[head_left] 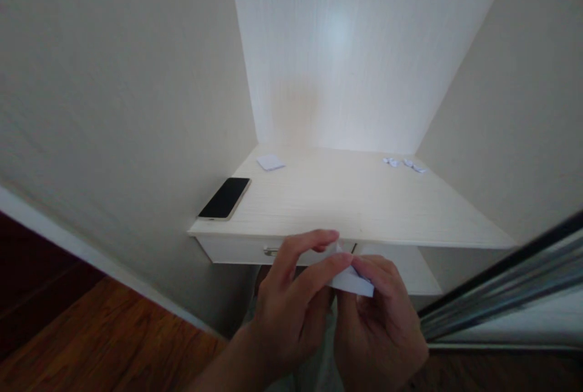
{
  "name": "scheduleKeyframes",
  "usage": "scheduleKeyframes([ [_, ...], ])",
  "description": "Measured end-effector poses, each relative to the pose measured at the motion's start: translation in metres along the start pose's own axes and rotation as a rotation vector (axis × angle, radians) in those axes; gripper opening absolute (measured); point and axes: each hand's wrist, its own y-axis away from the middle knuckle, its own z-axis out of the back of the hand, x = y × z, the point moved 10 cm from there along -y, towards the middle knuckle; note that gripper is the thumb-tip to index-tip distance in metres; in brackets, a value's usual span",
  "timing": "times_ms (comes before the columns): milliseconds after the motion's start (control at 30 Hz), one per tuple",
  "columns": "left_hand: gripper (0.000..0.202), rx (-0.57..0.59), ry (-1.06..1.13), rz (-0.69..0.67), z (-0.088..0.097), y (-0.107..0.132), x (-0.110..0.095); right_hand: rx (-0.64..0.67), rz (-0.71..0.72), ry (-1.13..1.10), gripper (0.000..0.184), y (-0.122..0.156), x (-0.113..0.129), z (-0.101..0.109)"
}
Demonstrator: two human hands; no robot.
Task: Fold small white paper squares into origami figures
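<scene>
A small folded piece of white paper (pixel 350 281) is held between both hands, in front of the desk's front edge. My left hand (pixel 296 295) pinches its left side with the thumb, the index finger arched above it. On the other side my right hand (pixel 380 313) grips the paper between thumb and bent fingers. A corner of the paper sticks up between the fingertips. The fingers hide part of its folds.
A white desk (pixel 328 197) stands between side walls. On it lie a black-screened phone (pixel 225 199) at left, a square of white paper (pixel 270 163) behind it, and several small white paper pieces (pixel 403 164) at back right. Below is a drawer with a metal handle (pixel 270 251).
</scene>
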Motion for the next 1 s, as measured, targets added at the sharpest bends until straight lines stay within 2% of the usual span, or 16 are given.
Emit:
scheduleKeyframes([
  [100, 0.026, -0.047, -0.152, -0.079, 0.003, 0.0, -0.007, 0.058, 0.057, 0.064, 0.027, -0.003, 0.004, -0.004],
  [200, 0.02, -0.046, -0.131, -0.141, 0.003, 0.0, -0.011, 0.111, 0.083, 0.075, 0.029, -0.006, 0.004, -0.007],
  [300, 0.018, -0.03, -0.095, -0.138, 0.003, 0.0, -0.009, 0.129, 0.059, 0.06, 0.028, -0.005, -0.001, -0.007],
  [500, 0.026, -0.051, -0.054, -0.02, 0.006, 0.0, 0.004, 0.123, 0.0, -0.05, 0.034, -0.007, -0.006, -0.009],
  [700, 0.027, -0.034, 0.131, 0.206, 0.005, 0.008, 0.027, 0.28, -0.11, -0.143, 0.036, -0.016, -0.007, -0.021],
  [1000, 0.031, -0.011, 0.228, 0.283, 0.002, 0.015, 0.034, 0.422, -0.319, -0.317, 0.042, -0.011, -0.023, -0.034],
])
